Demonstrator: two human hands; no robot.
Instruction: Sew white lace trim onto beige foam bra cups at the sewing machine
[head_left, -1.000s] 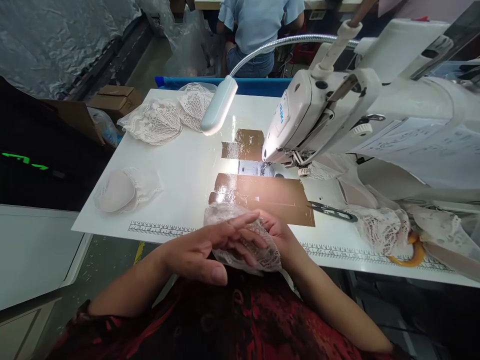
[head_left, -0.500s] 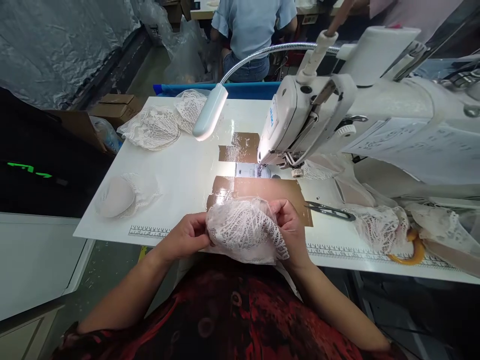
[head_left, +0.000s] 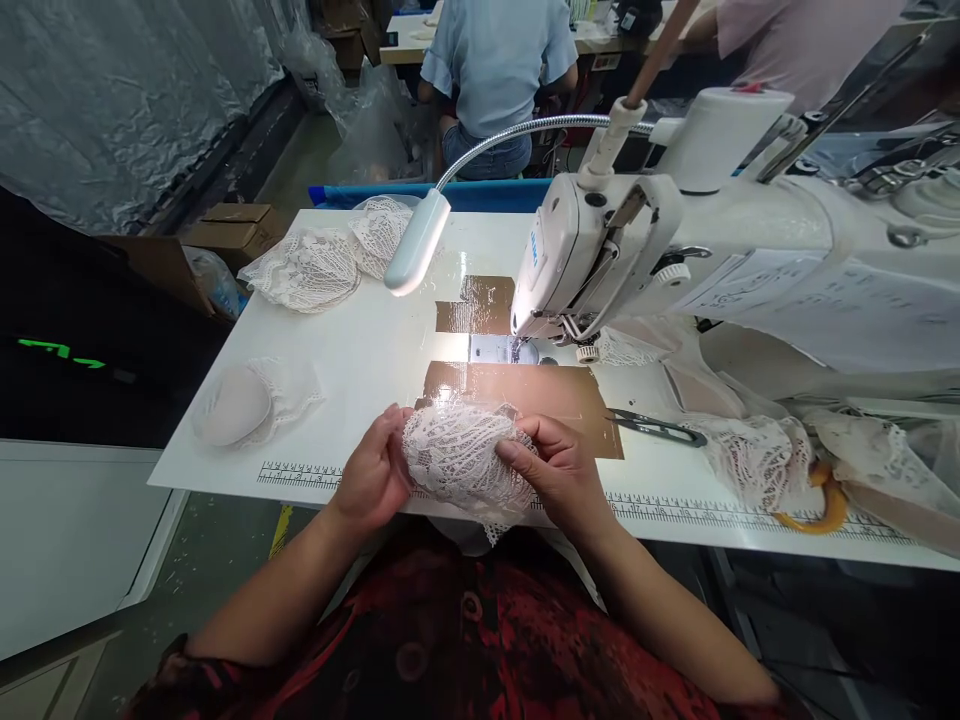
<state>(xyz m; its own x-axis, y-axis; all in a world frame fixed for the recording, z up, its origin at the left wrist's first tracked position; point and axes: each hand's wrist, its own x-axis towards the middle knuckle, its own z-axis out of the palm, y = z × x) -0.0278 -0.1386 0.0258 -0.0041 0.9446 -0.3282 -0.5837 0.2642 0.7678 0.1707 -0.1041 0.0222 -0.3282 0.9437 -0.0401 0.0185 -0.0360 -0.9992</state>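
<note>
A rounded white lace bra cup [head_left: 461, 455] is held over the front edge of the sewing table, its pointed lace end hanging down. My left hand [head_left: 375, 470] cups its left side, with the fingers behind it. On the right side my right hand [head_left: 559, 465] pinches the lace between thumb and fingers. Just beyond lies brown tape [head_left: 517, 385] in front of the lit needle plate [head_left: 491, 348] of the white sewing machine [head_left: 577, 250]. Thread snips [head_left: 656, 427] rest to the right of my right hand.
Lace pieces [head_left: 307, 268] lie at the back left, and a plain cup with lace [head_left: 236, 405] at the left. More lace [head_left: 757, 460] and orange-handled scissors [head_left: 825, 505] are at the right. A lamp [head_left: 418, 243] hangs over the table [head_left: 360, 350]. A person [head_left: 495, 70] sits beyond.
The lace on the right side of the cup has been folded over its front, and my right thumb now presses on it. My left hand has turned to cradle the side.
</note>
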